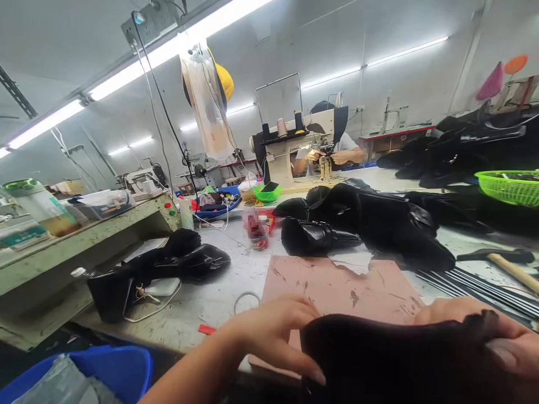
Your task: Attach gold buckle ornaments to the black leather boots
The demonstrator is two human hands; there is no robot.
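Note:
Close to me, at the bottom of the head view, is a black boot upper [391, 359], dark and partly out of frame. Its left edge is pinched by my left hand [275, 334], thumb in front and fingers behind. At its right end my right hand [511, 348] grips the upper edge, with the thumb on the near side. Behind and under it lies a pinkish cutting board [311, 280] with worn dark marks and a torn far edge.
Black boot uppers lie in a pile [370, 219] beyond the board and others [168, 264] at left. A hammer [509, 269] and striped strips [471, 294] are at right. A blue bin [135, 365] stands lower left. Across the table a person works at a sewing machine [280, 154].

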